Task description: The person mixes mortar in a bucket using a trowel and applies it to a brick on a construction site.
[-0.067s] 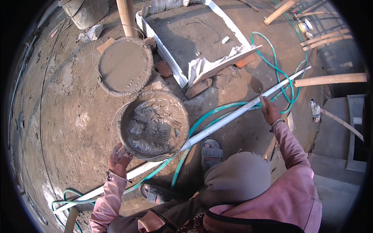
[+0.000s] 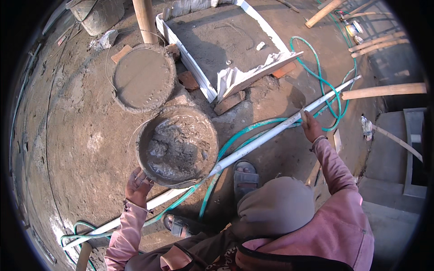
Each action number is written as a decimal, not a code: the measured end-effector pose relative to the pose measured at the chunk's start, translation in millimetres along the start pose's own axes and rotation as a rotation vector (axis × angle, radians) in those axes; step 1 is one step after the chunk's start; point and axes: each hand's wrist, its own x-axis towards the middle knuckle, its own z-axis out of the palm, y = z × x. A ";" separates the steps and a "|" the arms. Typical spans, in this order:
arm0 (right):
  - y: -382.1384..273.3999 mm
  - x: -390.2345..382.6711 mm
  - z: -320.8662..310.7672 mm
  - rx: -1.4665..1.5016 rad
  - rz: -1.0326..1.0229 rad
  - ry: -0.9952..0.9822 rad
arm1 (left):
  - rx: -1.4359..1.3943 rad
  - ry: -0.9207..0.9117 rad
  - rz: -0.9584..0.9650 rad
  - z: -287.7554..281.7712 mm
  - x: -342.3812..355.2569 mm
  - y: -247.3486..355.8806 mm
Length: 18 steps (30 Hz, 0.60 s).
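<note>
A bucket of wet grey mortar (image 2: 214, 151) stands on the ground in front of me, its thin wire handle lying against the left side. My left hand (image 2: 137, 186) is closed on the near left part of its rim. Off to the right, my right hand (image 2: 313, 128) grips the wooden handle of a trowel (image 2: 296, 97). The trowel's blade points away from me, beyond the white pipe (image 2: 257, 142). A second bucket (image 2: 116, 92), filled almost to the top with smooth grey mortar, stands just behind the first.
A white-edged rectangular frame (image 2: 190, 63) holds grey sand or mortar at the back. A green hose (image 2: 246, 131) winds along the pipe near my sandalled feet. Brick pieces (image 2: 188, 81) lie by the frame. Wooden poles (image 2: 384, 91) jut in from the right; another bucket (image 2: 101, 18) stands far left.
The whole view has shifted very slightly. Both hands keep their holds, on the bucket's rim and the trowel.
</note>
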 end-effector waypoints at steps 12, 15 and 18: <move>-64.9 22.7 45.1 -0.039 -0.027 -0.117 | 0.023 -0.003 0.015 -0.8 -0.9 2.6; -46.3 5.9 25.7 0.025 -0.045 0.027 | 0.030 -0.006 0.005 0.9 -6.0 3.9; -60.0 3.2 3.8 -0.041 -0.136 -0.183 | 0.006 -0.020 0.009 4.6 -4.5 6.3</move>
